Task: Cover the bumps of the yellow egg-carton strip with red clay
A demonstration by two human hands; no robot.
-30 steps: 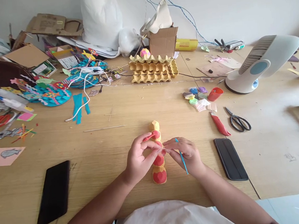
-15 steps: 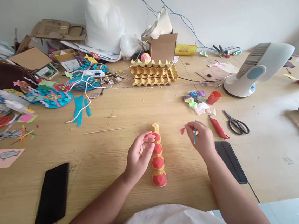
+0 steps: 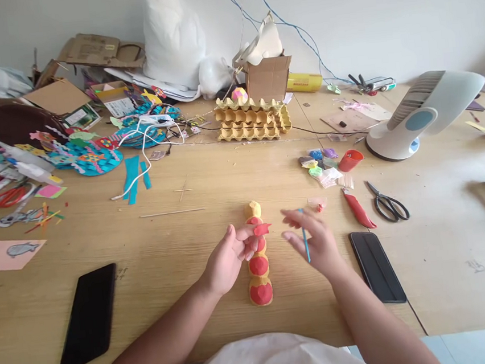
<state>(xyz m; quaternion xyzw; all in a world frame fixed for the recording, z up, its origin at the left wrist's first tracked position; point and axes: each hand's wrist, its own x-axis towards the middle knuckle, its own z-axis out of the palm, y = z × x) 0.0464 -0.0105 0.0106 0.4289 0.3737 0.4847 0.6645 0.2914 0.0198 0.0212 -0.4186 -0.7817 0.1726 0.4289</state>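
Note:
My left hand [image 3: 226,259] is closed on a flattened piece of red clay [image 3: 262,229], which sticks out from its fingertips. That hand is over a strip of egg carton cups [image 3: 258,266] lying lengthwise in front of me. Several of the yellowish cups have red clay pressed on them, while the farthest cup [image 3: 252,209] shows bare carton at its top. To the right of the strip, my right hand [image 3: 317,246] holds a thin blue stick [image 3: 305,243] between curled fingers. Just beyond it lies a small clear bag [image 3: 316,204] with a bit of red in it.
Packets of coloured clay [image 3: 320,166], a red cup [image 3: 351,160], a red-handled cutter [image 3: 358,208] and scissors [image 3: 387,201] lie at right. Phones [image 3: 377,266] and a black tablet [image 3: 88,317] flank my arms. Egg trays [image 3: 248,124] and a white fan [image 3: 412,120] stand farther back.
My left hand has turned, bringing the red clay piece into fuller view over the strip. The small bag is now on the table, and my right hand has moved left and nearer to me.

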